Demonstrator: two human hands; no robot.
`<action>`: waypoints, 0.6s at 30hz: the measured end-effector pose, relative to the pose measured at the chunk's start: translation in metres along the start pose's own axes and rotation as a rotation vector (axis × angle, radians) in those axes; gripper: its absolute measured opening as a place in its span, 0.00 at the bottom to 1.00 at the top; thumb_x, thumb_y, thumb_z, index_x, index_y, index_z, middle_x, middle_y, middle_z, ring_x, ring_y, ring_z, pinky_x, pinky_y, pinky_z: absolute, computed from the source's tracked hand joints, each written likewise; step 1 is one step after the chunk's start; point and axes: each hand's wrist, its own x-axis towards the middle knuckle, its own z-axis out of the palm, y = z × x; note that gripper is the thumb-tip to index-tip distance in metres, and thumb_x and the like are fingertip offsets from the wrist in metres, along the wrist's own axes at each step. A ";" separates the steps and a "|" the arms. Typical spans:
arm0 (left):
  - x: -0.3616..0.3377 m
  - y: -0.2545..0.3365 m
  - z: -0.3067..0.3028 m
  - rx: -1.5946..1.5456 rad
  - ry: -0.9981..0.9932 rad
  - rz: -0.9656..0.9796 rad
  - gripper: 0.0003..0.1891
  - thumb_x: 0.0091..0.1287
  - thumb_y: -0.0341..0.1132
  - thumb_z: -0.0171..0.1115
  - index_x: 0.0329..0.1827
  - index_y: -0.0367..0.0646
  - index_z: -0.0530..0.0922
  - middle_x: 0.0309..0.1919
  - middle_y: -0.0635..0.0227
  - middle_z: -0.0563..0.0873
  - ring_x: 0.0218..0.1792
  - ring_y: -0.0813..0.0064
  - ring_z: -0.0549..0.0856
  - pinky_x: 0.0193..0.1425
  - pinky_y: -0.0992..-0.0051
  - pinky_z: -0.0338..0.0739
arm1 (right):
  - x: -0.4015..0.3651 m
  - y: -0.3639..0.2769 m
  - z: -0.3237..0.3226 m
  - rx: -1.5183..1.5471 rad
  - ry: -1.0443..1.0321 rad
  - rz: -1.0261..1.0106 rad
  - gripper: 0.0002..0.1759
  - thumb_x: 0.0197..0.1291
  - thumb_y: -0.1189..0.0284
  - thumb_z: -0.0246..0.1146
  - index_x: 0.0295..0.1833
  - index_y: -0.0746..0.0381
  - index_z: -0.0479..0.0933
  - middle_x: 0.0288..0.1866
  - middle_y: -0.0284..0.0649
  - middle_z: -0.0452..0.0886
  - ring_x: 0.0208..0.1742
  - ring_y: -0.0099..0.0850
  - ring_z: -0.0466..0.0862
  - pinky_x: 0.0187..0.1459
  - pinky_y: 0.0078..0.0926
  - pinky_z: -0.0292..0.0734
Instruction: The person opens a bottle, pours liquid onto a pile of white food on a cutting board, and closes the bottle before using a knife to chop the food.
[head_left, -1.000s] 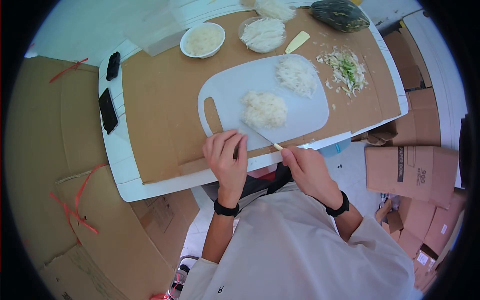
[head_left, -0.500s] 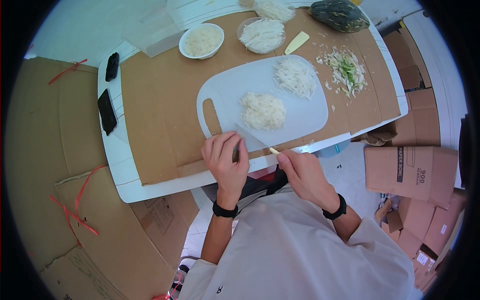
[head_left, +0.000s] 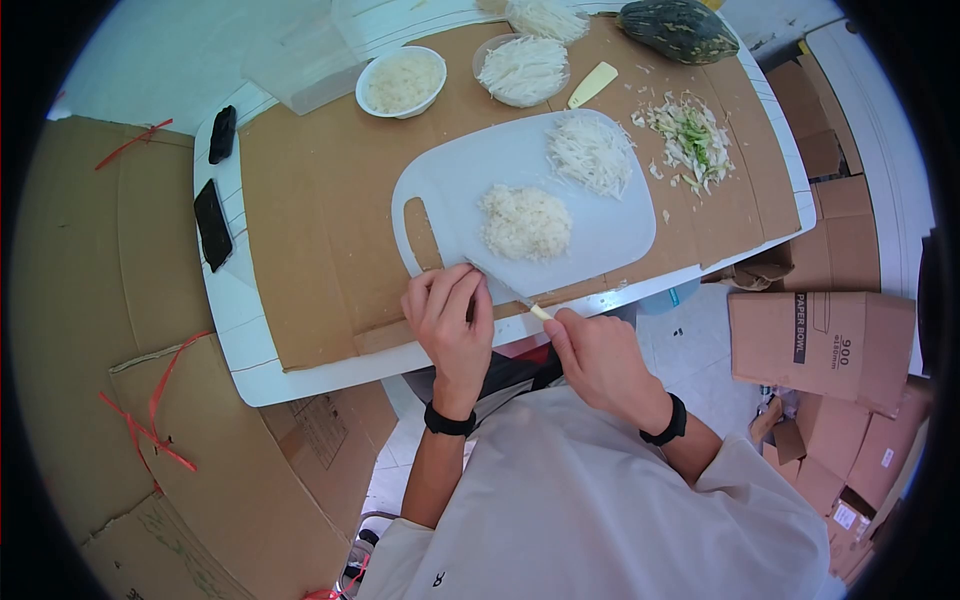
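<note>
My right hand (head_left: 595,355) grips a knife (head_left: 505,287) by its pale handle, the blade lying low across the near edge of the white cutting board (head_left: 480,180). My left hand (head_left: 450,320) rests palm down at the board's near edge, fingers curled beside the blade tip. On the board lie a pile of finely chopped white bits (head_left: 525,222) and a pile of white strips (head_left: 590,153).
A bowl of chopped white bits (head_left: 402,80), a bowl of white strips (head_left: 523,68), a pale peeler (head_left: 593,84), a green squash (head_left: 678,28), and peel scraps (head_left: 692,140) lie on the cardboard-covered table. Two dark phones (head_left: 213,222) sit at its left edge. Cardboard boxes stand around.
My right hand has drawn back to the left and toward me, pulling the knife away from the chopped pile to the board's near edge. My left hand barely moved.
</note>
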 end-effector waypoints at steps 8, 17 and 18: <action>0.001 0.001 0.000 0.009 -0.004 -0.002 0.08 0.63 0.20 0.80 0.44 0.39 0.93 0.47 0.67 0.96 0.53 0.57 0.87 0.63 0.59 0.79 | 0.007 -0.004 0.009 -0.078 -0.013 -0.022 0.23 0.91 0.60 0.56 0.41 0.63 0.79 0.23 0.54 0.85 0.27 0.59 0.88 0.31 0.59 0.81; 0.000 0.001 0.000 -0.002 0.002 0.012 0.09 0.64 0.20 0.79 0.46 0.39 0.93 0.48 0.65 0.97 0.53 0.56 0.88 0.64 0.59 0.80 | 0.013 -0.012 0.013 -0.138 0.030 -0.058 0.24 0.90 0.60 0.58 0.36 0.62 0.79 0.21 0.51 0.84 0.23 0.55 0.88 0.28 0.53 0.80; 0.000 0.002 0.000 -0.002 0.008 0.009 0.09 0.64 0.20 0.79 0.46 0.39 0.93 0.48 0.65 0.97 0.54 0.56 0.88 0.64 0.59 0.80 | 0.013 -0.011 0.013 -0.136 0.034 -0.060 0.24 0.90 0.60 0.58 0.36 0.62 0.79 0.21 0.51 0.84 0.23 0.55 0.88 0.28 0.53 0.80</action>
